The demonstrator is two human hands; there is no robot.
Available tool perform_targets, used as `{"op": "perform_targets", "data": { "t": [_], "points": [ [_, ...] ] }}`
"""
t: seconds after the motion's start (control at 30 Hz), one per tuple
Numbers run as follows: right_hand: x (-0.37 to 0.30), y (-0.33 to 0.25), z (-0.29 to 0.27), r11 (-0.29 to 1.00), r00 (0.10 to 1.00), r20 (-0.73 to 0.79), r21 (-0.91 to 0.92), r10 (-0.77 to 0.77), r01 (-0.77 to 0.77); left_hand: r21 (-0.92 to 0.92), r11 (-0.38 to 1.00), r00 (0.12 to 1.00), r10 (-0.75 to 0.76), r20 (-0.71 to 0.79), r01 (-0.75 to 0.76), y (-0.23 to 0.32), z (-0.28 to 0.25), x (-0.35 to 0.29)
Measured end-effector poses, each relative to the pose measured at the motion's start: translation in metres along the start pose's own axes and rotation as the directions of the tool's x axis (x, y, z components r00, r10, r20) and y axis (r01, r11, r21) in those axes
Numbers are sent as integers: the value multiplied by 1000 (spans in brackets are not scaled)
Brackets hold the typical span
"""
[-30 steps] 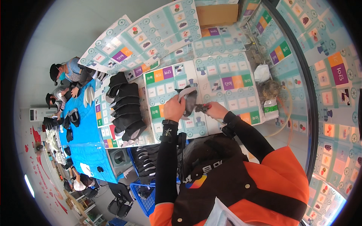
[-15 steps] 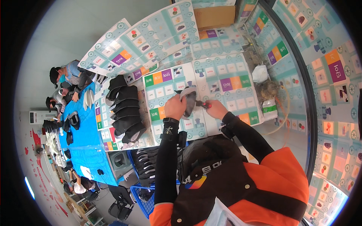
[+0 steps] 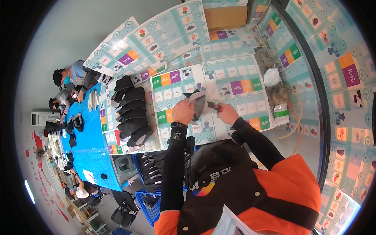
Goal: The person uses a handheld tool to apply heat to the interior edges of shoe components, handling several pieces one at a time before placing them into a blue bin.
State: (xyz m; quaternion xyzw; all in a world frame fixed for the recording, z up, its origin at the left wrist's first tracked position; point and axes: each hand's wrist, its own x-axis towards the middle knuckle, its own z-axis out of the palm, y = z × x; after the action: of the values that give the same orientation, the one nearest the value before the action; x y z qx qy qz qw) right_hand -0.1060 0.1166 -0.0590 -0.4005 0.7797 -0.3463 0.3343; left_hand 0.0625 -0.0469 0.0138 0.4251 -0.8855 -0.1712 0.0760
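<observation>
My left hand (image 3: 183,111) is closed round the side of a grey and black curved fabric piece (image 3: 199,106), which looks like a shoe upper. It is held just over the printed board on the workbench. In my right hand (image 3: 228,114) is a small red and black hand tool (image 3: 215,106) that looks like pincers. Its dark tip points left toward the upper, with a small gap between them. Whether the tool's jaws are apart is too small to tell. Left of my hands lies an overlapping row of black uppers (image 3: 132,111).
A blue-covered table (image 3: 88,135) with more pieces stands at left, where other people (image 3: 74,78) work. Blue baskets (image 3: 149,207) of black pieces sit below the bench. Printed panels (image 3: 152,35) and a cardboard box (image 3: 227,17) border the back. A white pouch (image 3: 271,77) lies right.
The tool in my right hand has moved away from the upper, slightly to the right, opening a gap. My left hand keeps its hold, and the upper is turned a little.
</observation>
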Motion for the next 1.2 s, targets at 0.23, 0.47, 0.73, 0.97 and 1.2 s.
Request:
{"op": "perform_targets", "data": {
  "t": [0.23,0.47,0.73,0.97,1.2],
  "points": [
    [7,94,24,986,963,242,138,-121,89,117,969,968,-200,-150,218,-64,7,-78],
    [12,186,-39,949,987,-151,-300,57,-101,286,799,773,-315,-550,529,-349,-147,-244],
    [15,148,-28,797,993,-83,-593,79,-113,162,844,858,-492,-147,512,-375,-104,-188],
    [7,46,7,936,984,103,-308,-146,171,618,662,901,-377,-213,423,-349,-27,-155],
    [-9,-106,29,959,788,557,243,-262,147,-125,963,968,-247,-46,240,-226,-125,-171]
  ]
}}
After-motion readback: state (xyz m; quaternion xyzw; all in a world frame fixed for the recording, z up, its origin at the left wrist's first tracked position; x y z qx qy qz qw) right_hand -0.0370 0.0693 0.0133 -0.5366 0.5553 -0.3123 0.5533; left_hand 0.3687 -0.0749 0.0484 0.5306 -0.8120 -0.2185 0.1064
